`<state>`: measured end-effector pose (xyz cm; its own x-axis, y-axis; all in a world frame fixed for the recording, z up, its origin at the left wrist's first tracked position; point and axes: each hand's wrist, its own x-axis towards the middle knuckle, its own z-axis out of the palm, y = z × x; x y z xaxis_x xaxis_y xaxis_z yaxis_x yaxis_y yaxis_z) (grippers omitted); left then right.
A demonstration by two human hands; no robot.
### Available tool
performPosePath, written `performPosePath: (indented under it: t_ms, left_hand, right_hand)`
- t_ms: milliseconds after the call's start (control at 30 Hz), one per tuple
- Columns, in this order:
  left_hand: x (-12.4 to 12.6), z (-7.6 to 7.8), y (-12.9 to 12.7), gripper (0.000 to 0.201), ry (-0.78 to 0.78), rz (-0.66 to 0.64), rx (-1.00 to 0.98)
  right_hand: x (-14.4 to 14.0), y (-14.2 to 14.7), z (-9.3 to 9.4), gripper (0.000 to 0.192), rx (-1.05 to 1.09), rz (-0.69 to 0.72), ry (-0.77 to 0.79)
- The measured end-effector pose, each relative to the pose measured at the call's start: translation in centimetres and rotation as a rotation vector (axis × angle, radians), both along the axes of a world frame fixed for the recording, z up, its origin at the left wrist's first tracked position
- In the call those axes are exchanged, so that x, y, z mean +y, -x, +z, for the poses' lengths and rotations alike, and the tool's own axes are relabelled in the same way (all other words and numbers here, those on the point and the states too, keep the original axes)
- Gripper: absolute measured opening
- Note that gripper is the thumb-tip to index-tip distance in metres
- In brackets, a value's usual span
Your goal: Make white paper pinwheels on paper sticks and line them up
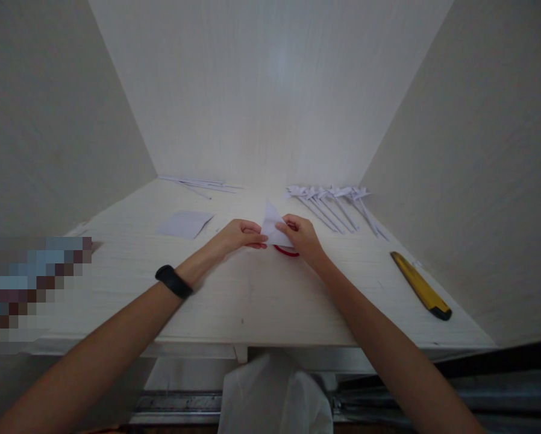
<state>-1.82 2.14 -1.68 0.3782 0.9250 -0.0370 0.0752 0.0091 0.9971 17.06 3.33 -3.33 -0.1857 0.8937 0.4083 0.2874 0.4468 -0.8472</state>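
Observation:
A small white folded paper (271,224) stands up in a point at the middle of the white table (252,295). Both hands pinch it: my left hand (241,234) grips its left lower edge, my right hand (300,234) its right side. A black band (174,281) sits on my left wrist. Under the right hand a thin red curved object (287,252) lies on the table, mostly hidden.
A flat white sheet (184,223) lies to the left. Thin paper strips (198,184) rest at the back left. Several folded paper pieces on long stems (334,205) lie at the back right. A yellow utility knife (420,285) lies to the right. White walls close three sides.

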Motion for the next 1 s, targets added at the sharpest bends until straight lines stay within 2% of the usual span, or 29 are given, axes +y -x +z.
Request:
performPosePath:
  t_ms: [133,333,567,1000]
  left_hand:
    - [0.07,0.04,0.41,0.015,-0.023,-0.019,0.060]
    - [0.08,-0.11,0.33,0.014,-0.118,0.057,0.123]
    - [0.42,-0.22,0.49,0.016,-0.170,0.122,0.184]
    - [0.62,-0.68,0.02,0.017,-0.265,0.085,0.218]
  right_hand:
    - [0.08,-0.02,-0.08,0.023,0.015,0.012,0.007]
    - [-0.06,0.09,0.08,0.024,0.013,0.053,0.023]
    - [0.06,-0.13,0.22,0.024,0.023,-0.009,0.043]
    - [-0.53,0.32,0.61,0.025,0.134,-0.061,0.002]
